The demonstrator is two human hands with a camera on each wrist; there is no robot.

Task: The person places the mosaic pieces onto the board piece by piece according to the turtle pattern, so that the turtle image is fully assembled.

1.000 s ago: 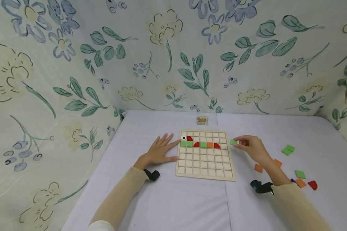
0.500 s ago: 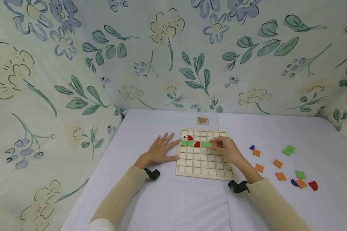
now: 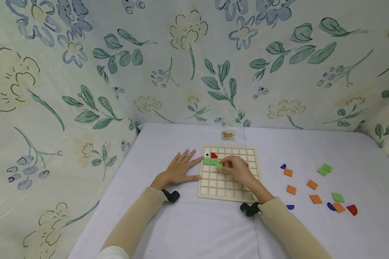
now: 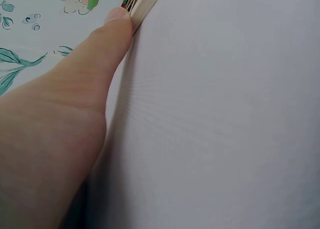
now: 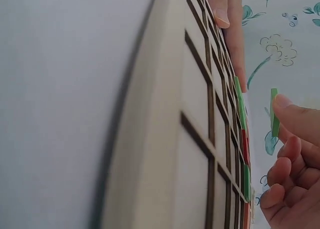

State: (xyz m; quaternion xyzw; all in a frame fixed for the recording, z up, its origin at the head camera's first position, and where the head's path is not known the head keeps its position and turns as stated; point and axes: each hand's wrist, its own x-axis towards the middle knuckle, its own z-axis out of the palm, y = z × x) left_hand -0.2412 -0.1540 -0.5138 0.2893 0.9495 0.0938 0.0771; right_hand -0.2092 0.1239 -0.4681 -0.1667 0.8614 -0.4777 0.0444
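Note:
My right hand (image 3: 238, 169) pinches a green square tile (image 3: 219, 165) between thumb and fingertips, just over the gridded wooden board (image 3: 227, 192). In the right wrist view that green tile (image 5: 274, 111) is seen edge-on, raised off the board's surface. My left hand (image 3: 178, 171) lies spread on the cloth, its fingertips and thumb at the board's left edge. Upper cells of the board hold a round eye tile (image 3: 206, 154), a red quarter-round tile (image 3: 214, 155) and two green tiles (image 3: 210, 161). The right hand hides most of that second row.
Loose orange tiles (image 3: 316, 199), green tiles (image 3: 325, 169), blue rounded pieces (image 3: 283, 166) and a red piece (image 3: 352, 209) are scattered on the right of the white cloth (image 3: 188, 230). A small picture card (image 3: 228, 135) lies behind the board.
My right hand has carried the green tile leftward, from beside the board's right edge to over its second row. The left hand has stayed in place.

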